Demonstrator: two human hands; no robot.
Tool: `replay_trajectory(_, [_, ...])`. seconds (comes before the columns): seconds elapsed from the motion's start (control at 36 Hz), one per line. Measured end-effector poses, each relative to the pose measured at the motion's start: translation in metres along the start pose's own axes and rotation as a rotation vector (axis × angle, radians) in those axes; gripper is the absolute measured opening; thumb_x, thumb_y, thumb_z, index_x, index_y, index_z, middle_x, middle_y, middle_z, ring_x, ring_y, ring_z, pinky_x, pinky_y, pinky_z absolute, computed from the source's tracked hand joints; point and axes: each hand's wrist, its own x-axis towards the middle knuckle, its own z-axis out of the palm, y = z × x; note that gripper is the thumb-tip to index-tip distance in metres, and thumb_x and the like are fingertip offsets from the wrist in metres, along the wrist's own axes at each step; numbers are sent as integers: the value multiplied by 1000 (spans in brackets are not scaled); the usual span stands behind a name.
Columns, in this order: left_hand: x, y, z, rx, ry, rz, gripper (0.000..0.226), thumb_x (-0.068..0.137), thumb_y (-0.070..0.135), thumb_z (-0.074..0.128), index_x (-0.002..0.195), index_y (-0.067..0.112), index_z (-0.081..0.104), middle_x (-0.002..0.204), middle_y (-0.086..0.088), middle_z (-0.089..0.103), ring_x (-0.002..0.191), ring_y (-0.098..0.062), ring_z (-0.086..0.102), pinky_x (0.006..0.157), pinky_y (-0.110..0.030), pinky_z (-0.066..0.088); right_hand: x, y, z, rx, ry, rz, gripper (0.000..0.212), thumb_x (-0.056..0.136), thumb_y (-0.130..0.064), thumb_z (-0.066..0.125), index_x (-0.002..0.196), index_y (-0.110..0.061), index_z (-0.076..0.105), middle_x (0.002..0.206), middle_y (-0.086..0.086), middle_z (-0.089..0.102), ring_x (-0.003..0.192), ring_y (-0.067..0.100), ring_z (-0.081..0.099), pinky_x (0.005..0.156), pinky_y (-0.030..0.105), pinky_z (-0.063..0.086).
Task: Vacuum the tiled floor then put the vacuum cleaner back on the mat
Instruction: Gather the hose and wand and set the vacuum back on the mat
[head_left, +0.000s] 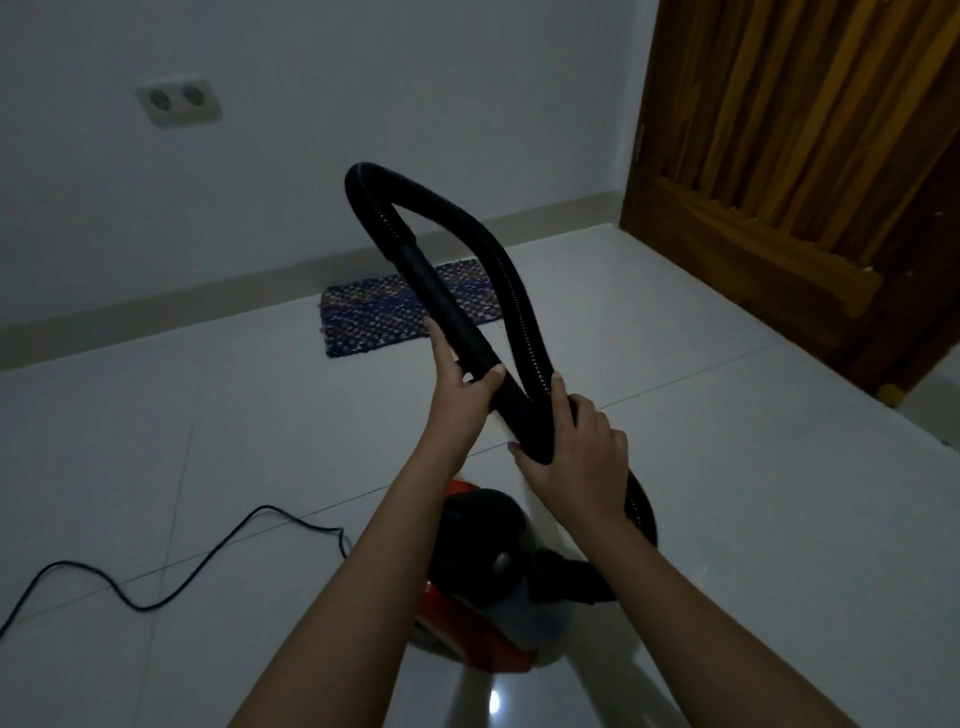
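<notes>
Tiled floor (727, 467): red-and-black vacuum cleaner (483, 597) sits at its near edge, below our arms. Hose (498, 260) loops up. Mat (374, 317) lies at the far edge, nothing on it. Our left hand (460, 384) grips the hose's black tube, our right hand (576, 452) grips lower down. Cord (182, 571) trails left.
</notes>
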Motion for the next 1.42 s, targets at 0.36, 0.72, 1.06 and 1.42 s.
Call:
replay_trajectory(0.36, [-23,-109,-126,390,337,-344,45,95,26,51,138,17,41,120,-10,57,114,-27,56,95,-37,44,15,-1,37,-34,-55,2,90,65,-47,79,140,-8,46,102,15,65,80,33,63,69,38,48])
replay_trajectory(0.72, [-51,-162,-138,294,314,-689,57,93,31,56,143,10,39,146,-15,42,132,-33,42,107,-40,34,26,-6,49,-25,-117,-7,91,72,-49,74,146,-14,36,113,14,63,93,33,61,77,38,45])
replay_trajectory(1.06, [-71,-185,-131,25,498,-732,65,85,29,68,142,12,41,143,-14,46,127,-34,47,108,-46,38,26,2,40,-10,-106,1,92,74,-51,71,149,-18,30,117,14,60,100,33,59,82,41,45])
replay_trajectory(1.42, [-76,-165,-86,107,356,-808,61,93,26,57,144,6,32,145,-19,41,129,-36,45,107,-44,37,11,33,6,1,-149,5,92,71,-48,75,147,-17,33,118,14,61,99,33,60,80,40,45])
